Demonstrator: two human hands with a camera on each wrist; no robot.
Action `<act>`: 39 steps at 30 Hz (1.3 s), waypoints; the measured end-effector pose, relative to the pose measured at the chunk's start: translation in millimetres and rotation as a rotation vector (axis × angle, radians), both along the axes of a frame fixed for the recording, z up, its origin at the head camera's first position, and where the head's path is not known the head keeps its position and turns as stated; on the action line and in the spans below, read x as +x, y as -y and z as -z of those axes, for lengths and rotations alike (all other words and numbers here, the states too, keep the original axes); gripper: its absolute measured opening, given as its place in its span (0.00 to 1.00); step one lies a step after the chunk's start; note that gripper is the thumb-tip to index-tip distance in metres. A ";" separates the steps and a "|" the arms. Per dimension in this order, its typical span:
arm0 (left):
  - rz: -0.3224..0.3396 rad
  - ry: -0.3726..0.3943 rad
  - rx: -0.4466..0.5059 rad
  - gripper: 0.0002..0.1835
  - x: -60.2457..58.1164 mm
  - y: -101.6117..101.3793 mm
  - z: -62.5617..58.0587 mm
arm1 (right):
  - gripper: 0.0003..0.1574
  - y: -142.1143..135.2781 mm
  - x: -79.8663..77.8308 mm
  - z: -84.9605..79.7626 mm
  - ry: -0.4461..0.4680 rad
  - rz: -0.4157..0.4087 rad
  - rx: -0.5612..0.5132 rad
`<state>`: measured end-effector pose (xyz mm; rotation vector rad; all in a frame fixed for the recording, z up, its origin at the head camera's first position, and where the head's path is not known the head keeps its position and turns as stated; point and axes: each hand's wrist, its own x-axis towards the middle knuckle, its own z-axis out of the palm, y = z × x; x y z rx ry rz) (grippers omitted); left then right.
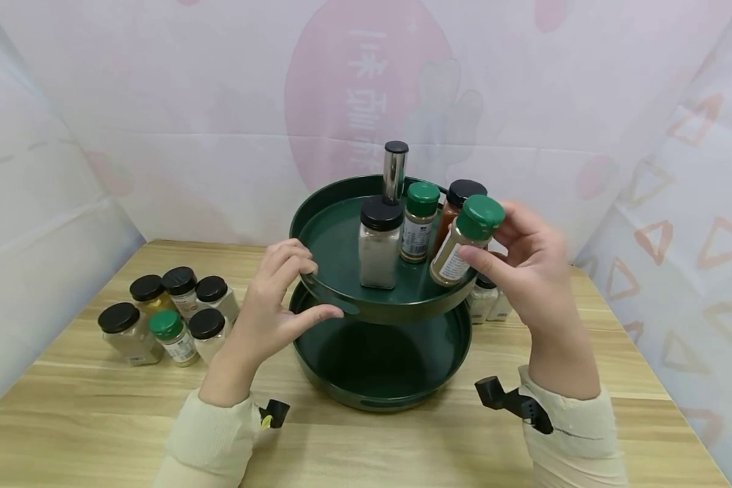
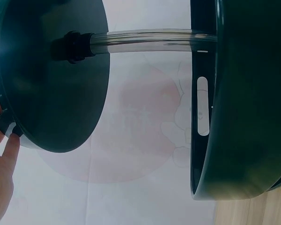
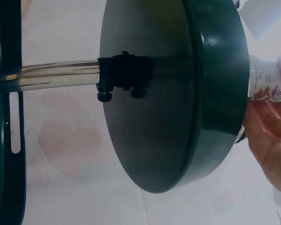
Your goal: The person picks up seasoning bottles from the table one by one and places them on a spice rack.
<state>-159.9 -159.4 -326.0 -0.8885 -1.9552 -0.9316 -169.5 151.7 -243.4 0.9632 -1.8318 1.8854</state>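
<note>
A two-tier dark green round rack stands on the table, its upper tray (image 1: 335, 234) above the lower tray (image 1: 381, 359) on a metal post (image 1: 394, 173). My left hand (image 1: 274, 298) grips the upper tray's left rim, fingers over the edge and thumb along the outside. My right hand (image 1: 533, 268) holds a green-capped spice jar (image 1: 460, 247), slightly tilted, at the tray's right side; whether its base touches the tray I cannot tell. Beside it on the tray are a black-capped jar (image 1: 378, 254), another green-capped jar (image 1: 418, 227) and a partly hidden jar of reddish spice (image 1: 448, 215).
Several spice jars stand grouped on the table's left, among them a green-capped one (image 1: 173, 339) and a black-capped one (image 1: 128, 335). More jars (image 1: 483, 298) stand at the right behind the rack, partly covered. A printed cloth (image 1: 219, 129) hangs behind the table.
</note>
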 end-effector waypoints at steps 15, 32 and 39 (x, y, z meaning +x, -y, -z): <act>-0.006 0.021 0.006 0.32 1.4 -1.2 0.0 | 0.29 -3.1 1.1 12.3 0.023 0.140 0.090; -0.021 0.037 0.003 0.33 1.8 0.3 0.0 | 0.29 -1.8 -0.4 14.4 0.024 0.252 0.234; -0.015 0.035 -0.001 0.34 2.0 0.1 0.5 | 0.30 -4.7 -1.8 15.1 0.034 0.281 0.249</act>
